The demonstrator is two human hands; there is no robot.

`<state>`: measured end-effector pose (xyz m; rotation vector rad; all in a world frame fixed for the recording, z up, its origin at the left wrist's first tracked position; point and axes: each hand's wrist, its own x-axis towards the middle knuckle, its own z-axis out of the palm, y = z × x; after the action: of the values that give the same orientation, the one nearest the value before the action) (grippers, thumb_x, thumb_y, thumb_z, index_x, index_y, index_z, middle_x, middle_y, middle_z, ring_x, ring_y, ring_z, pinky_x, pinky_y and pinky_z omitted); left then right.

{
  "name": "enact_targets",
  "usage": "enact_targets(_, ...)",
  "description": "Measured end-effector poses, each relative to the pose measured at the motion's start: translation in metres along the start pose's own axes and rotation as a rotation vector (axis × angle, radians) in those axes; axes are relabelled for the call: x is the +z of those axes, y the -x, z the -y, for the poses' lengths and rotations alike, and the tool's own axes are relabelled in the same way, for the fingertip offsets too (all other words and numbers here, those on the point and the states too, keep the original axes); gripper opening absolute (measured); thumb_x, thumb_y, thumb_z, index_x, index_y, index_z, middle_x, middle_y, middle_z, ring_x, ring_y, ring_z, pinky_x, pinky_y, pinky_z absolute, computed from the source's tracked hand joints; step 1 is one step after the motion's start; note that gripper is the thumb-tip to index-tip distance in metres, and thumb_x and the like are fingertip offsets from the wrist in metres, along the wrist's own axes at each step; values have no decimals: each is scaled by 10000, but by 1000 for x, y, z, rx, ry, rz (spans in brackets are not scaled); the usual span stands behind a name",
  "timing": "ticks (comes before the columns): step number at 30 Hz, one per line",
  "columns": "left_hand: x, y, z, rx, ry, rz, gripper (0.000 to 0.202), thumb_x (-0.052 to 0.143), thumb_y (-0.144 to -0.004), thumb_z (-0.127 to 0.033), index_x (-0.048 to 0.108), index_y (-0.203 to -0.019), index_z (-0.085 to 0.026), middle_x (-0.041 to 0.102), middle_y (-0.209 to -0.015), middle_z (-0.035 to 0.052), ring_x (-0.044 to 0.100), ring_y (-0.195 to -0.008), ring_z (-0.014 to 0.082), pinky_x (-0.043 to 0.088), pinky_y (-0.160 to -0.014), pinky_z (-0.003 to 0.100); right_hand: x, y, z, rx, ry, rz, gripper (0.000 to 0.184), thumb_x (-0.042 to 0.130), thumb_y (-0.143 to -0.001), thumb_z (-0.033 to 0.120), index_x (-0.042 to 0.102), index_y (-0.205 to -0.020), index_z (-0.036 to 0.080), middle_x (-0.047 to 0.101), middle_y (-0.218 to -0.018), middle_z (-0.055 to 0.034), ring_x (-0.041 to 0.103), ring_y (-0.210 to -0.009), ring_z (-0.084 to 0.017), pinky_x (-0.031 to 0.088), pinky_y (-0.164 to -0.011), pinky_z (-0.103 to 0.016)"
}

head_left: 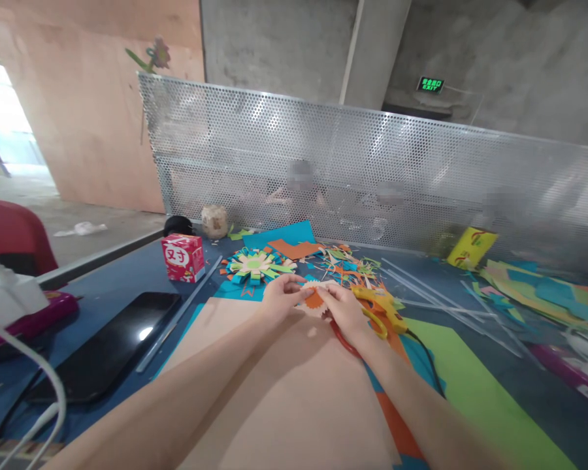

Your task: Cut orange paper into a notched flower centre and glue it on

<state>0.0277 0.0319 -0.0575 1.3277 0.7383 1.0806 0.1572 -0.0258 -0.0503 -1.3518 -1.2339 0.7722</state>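
Between both hands is a small paper flower piece (pixel 315 298), with an orange centre and a pale jagged rim. My left hand (pixel 285 295) pinches its left edge, and my right hand (pixel 342 305) grips the right edge. Beneath lies a large sheet of pale peach paper (pixel 274 385). Beside my right hand is a yellow glue gun (pixel 383 305) with a black cord. Partly hidden under that hand are scissors with red and yellow handles (pixel 343 341). Beyond my left hand sits a layered paper flower (pixel 255 264) in cream, green, blue and orange.
Paper scraps (pixel 347 264) heap behind the hands. Clear glue sticks (pixel 436 297) lie at the right, near a yellow packet (pixel 472 248) and green paper (pixel 485 391). A black phone (pixel 108 343) and red box (pixel 183 258) are at left. A perforated metal screen (pixel 274 150) bounds the table's back.
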Motion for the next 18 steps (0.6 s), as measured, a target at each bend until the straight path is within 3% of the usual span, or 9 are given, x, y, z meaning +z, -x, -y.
enact_targets(6, -1, -2, -2, -95, 81, 1, 401, 824, -411, -319, 607, -688, -127, 630, -561, 6, 566, -494, 102, 421, -485, 197, -1, 1, 0, 15, -51, 13, 292, 579, -684, 461, 561, -648, 171, 507, -604, 25, 456, -473, -95, 393, -416, -201)
enact_targets(10, 1, 2, -5, -153, 201, 31, 391, 819, -452, -307, 602, -722, -126, 653, -627, 22, 594, -546, 105, 452, -530, 197, -1, 2, 0, 28, -108, 11, 333, 610, -660, 496, 545, -624, 171, 444, -550, 44, 431, -458, -91, 383, -418, -206)
enact_targets(15, 5, 7, -3, -217, 340, 111, 412, 811, -482, -306, 569, -769, -138, 651, -672, 27, 616, -582, 123, 473, -540, 216, -1, 3, 2, 51, -178, 10, 332, 648, -625, 484, 552, -577, 170, 503, -542, 25, 442, -473, -107, 358, -417, -218)
enact_targets(18, 7, 7, -1, -235, 368, 129, 458, 835, -428, -266, 552, -765, -142, 644, -640, 11, 612, -547, 119, 469, -512, 209, -1, 3, 2, 67, -234, -8, 308, 668, -608, 465, 596, -598, 166, 519, -533, 27, 445, -479, -107, 355, -434, -219)
